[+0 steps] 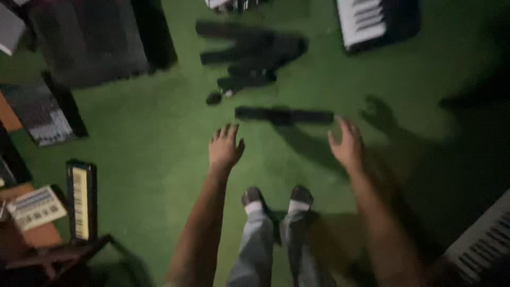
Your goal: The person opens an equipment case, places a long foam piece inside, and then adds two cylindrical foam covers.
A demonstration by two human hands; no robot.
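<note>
I look down at a green carpet (pixel 159 133) with my own legs and feet (pixel 276 199) below me. My left hand (pixel 224 147) reaches forward, empty, its fingers spread. My right hand (pixel 348 144) also hangs empty with fingers apart, close to the right end of a long flat black bar (pixel 284 115) lying on the carpet. Beyond the bar lies a pile of black straps or a folded stand (pixel 249 53). Neither hand touches anything.
A small keyboard (pixel 82 199) lies at the left by a booklet (pixel 34 207). Another keyboard (pixel 366 21) sits at the top right, and white keys (pixel 481 244) show at the bottom right. Dark cases (pixel 90 37) and a flat panel (pixel 42 114) stand at the upper left.
</note>
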